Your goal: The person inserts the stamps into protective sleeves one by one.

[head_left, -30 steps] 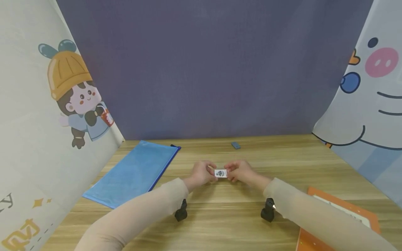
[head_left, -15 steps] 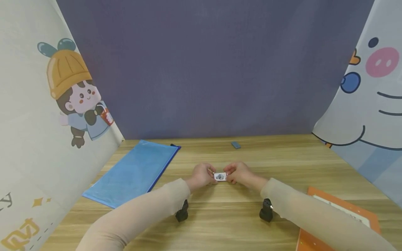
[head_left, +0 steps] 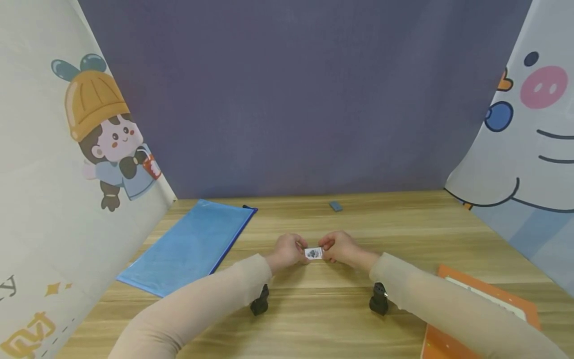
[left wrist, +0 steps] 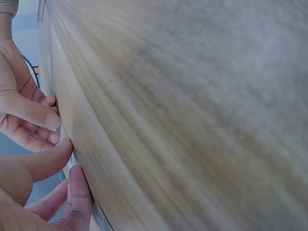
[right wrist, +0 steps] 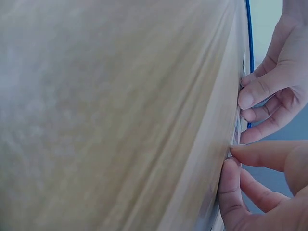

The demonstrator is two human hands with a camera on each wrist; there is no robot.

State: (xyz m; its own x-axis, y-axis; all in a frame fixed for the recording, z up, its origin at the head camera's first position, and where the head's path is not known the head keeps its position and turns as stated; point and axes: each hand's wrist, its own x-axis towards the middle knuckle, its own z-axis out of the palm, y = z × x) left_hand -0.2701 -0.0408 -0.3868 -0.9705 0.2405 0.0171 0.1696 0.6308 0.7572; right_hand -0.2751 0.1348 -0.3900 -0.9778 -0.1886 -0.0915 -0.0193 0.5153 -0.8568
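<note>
Between my two hands, over the middle of the wooden table, is a small white card [head_left: 313,253] with a dark printed picture facing up. My left hand [head_left: 289,249] pinches its left edge between thumb and fingers. At the right edge, my right hand [head_left: 342,247] pinches it the same way. In the left wrist view, the left hand's thumb and fingers [left wrist: 70,149] meet low at the frame's left side, close to the right hand [left wrist: 24,106]. The right wrist view has the right hand [right wrist: 269,187] below the left hand [right wrist: 276,82], the card mostly hidden by fingers.
A blue zip folder [head_left: 193,244] lies flat at the left of the table [head_left: 314,319]. Near the back edge sits a small grey-blue block [head_left: 336,206]. An orange book or folder [head_left: 448,344] lies at the right front, partly under my right sleeve. A dark curtain [head_left: 291,99] hangs behind.
Both hands have come slightly nearer to me with the card between them. Their pinch on its two edges stays the same, and the other things have not moved.
</note>
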